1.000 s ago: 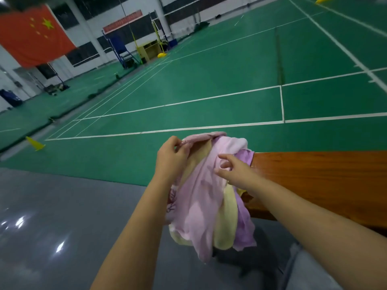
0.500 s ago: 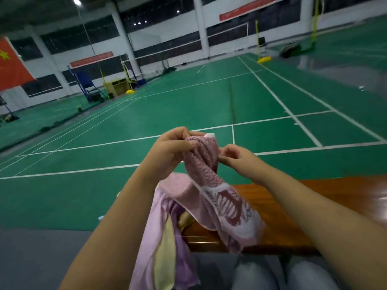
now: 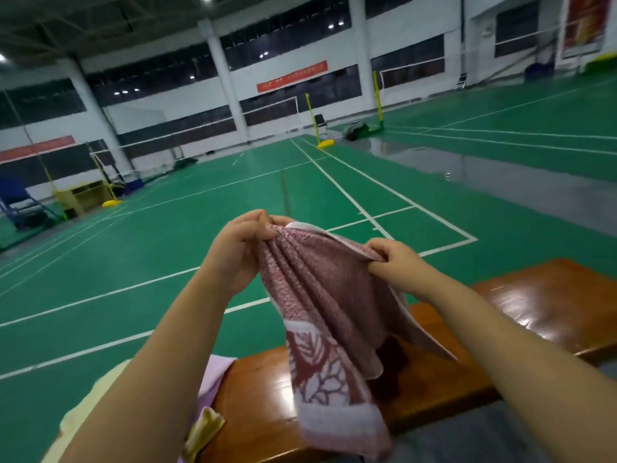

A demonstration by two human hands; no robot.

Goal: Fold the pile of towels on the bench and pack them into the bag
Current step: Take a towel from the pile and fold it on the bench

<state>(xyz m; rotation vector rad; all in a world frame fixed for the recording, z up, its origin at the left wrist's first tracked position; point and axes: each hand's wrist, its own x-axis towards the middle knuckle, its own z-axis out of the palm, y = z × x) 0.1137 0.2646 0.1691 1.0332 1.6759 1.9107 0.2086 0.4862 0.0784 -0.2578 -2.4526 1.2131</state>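
Nearest me, pale yellow and lilac towels (image 3: 213, 372) lie heaped at the left end of the wooden counter (image 3: 534, 305), partly under my left forearm. Above the counter I hold the dark pink patterned towel (image 3: 320, 315) by its top edge: my left hand (image 3: 240, 248) pinches the left corner, my right hand (image 3: 397, 262) grips the right, and the cloth hangs between and below them. Beyond lies the green court floor (image 3: 167, 235).

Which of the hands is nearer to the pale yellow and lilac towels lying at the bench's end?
Left. The left hand is above the pale yellow and lilac towels; the right hand is farther across, over the bench.
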